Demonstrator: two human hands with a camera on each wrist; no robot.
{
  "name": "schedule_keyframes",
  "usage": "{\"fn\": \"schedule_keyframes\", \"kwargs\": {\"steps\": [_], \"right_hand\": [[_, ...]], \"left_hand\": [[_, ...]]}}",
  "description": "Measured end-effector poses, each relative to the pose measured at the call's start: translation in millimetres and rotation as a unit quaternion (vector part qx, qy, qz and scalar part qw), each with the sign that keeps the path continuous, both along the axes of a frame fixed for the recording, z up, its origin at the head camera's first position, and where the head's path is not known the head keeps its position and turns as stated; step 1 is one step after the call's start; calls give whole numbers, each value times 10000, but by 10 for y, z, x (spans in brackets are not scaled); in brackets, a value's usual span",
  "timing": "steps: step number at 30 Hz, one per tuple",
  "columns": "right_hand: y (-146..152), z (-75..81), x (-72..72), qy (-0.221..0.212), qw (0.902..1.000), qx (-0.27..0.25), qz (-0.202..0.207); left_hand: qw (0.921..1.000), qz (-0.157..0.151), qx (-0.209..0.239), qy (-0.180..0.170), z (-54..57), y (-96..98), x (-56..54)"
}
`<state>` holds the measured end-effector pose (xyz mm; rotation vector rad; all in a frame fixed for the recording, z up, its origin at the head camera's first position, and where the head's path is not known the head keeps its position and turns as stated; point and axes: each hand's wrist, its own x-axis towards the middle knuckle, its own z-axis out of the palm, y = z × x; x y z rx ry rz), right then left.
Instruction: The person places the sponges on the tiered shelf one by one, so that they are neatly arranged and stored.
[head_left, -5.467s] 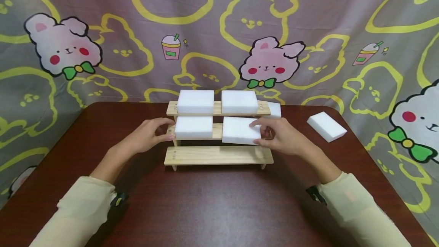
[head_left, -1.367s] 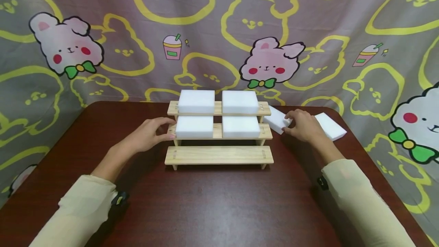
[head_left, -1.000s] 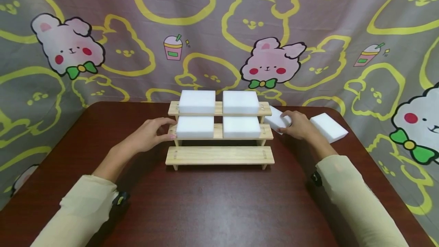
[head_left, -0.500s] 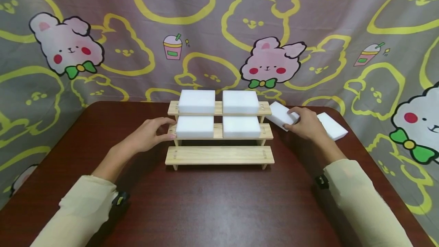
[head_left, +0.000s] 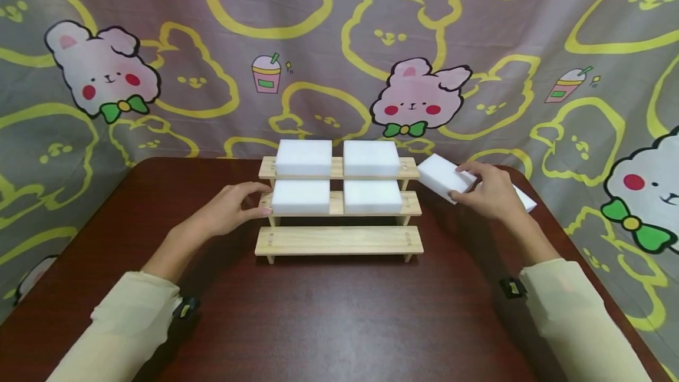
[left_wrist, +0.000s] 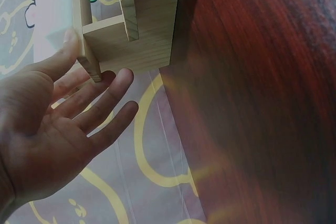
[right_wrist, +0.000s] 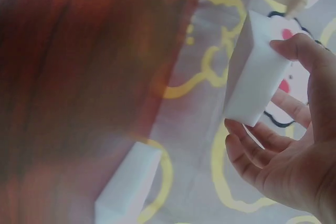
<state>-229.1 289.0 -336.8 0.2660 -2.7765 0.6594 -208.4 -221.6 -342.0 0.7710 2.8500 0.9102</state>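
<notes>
My right hand [head_left: 492,192] pinches a white rectangular sponge [head_left: 444,177] between thumb and fingers, right of the rack. In the right wrist view the sponge [right_wrist: 254,69] is tilted, with the thumb on one side and fingertips at its lower edge. My left hand [head_left: 228,210] holds the left end of the middle board of a three-step wooden rack [head_left: 339,239]. In the left wrist view its thumb lies against the board's end, with the other fingers [left_wrist: 116,95] loosely spread below. Two white sponges [head_left: 303,157] lie on the top step and two sponges [head_left: 373,195] on the middle one.
Another white sponge [head_left: 524,199] lies on the table at the right, partly behind my right hand. The dark red-brown table [head_left: 339,317] extends in front of the rack. A patterned curtain [head_left: 329,52] hangs close behind the table.
One sponge was set on the right of the middle step. My right hand then took hold of another behind the rack's right end and has drawn it rightward. The left hand stays put.
</notes>
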Motion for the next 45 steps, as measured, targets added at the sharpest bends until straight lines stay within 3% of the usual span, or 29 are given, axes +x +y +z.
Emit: {"fn": "schedule_keyframes", "kwargs": {"steps": [8,18,27,45], "right_hand": [[-72,207,146,87,9999,-67,33],[-53,304,207,9,9999,18,-121],[-2,393,272,295,9991,-257,134],[-128,606,474,273,9974,-353,567]], "left_hand": [[10000,11,7,58,-7,-11,-2],[9999,-41,14,103,-16,-4,-5],[10000,-6,-15,77,-17,-2,-4],[10000,20,-33,28,3,-6,4]]}}
